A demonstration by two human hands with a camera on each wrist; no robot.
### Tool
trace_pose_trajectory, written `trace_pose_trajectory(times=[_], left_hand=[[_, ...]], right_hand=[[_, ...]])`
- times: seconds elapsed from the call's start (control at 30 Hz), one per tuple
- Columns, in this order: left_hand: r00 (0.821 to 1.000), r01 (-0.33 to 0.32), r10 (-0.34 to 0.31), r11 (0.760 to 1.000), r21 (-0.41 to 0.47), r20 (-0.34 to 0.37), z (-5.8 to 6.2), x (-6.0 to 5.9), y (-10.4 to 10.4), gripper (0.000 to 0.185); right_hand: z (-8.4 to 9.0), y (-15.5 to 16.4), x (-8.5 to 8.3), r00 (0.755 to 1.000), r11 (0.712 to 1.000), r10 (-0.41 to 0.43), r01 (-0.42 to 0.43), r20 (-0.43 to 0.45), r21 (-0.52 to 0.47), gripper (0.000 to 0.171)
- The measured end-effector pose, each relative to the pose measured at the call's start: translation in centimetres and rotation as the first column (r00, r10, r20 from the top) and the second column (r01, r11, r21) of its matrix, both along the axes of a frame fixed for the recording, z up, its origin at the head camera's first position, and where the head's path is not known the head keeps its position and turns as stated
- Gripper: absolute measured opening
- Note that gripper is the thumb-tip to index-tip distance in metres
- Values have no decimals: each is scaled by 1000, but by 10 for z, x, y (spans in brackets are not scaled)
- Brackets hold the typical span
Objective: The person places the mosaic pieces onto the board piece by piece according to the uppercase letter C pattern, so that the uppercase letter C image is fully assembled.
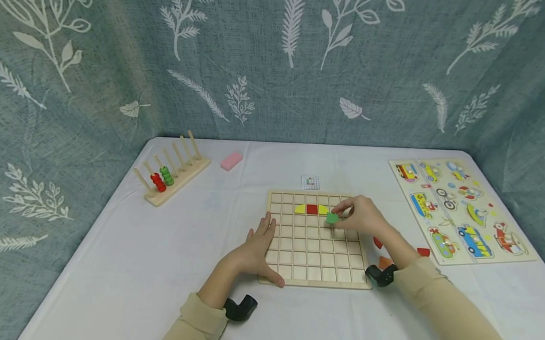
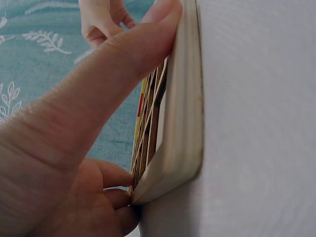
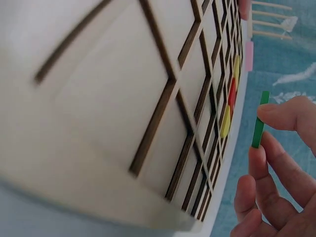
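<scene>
My right hand (image 1: 362, 214) pinches a thin green tile (image 3: 261, 119) between thumb and fingers, above the upper right part of a wooden grid board (image 1: 301, 246). In the board's second row from the top sit a red square tile (image 1: 312, 209) and two yellow tiles (image 1: 300, 209), one on each side of the red. My left hand (image 1: 255, 250) rests at the board's left edge with its fingers spread, the thumb (image 2: 123, 59) lying on the near left corner.
A peg rack (image 1: 182, 182) with red and green beads stands at the left, a pink block (image 1: 231, 161) beside it. Behind the board lies a small patterned card (image 1: 310, 182). Red and orange pieces (image 1: 385, 262) lie right of the board, near a picture puzzle board (image 1: 460, 211).
</scene>
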State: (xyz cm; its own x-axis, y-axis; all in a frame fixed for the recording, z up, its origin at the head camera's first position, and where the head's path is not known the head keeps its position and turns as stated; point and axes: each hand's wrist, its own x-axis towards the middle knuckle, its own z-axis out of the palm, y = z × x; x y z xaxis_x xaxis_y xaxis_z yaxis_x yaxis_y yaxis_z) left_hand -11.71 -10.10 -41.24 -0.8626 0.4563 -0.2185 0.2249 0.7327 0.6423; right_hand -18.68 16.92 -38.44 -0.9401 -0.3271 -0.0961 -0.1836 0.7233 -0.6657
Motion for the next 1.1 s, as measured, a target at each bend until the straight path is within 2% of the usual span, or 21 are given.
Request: trace_pose_trajectory(times=[0.57, 1.1], left_hand=[[1000, -6, 6, 1000, 19, 5, -2, -1, 0, 137], [1000, -3, 3, 1000, 7, 19, -1, -1, 0, 136]], right_hand=[[-1, -27, -3, 999, 999, 51, -51, 2, -16, 25], [-2, -52, -8, 998, 999, 48, -48, 35, 2, 21]])
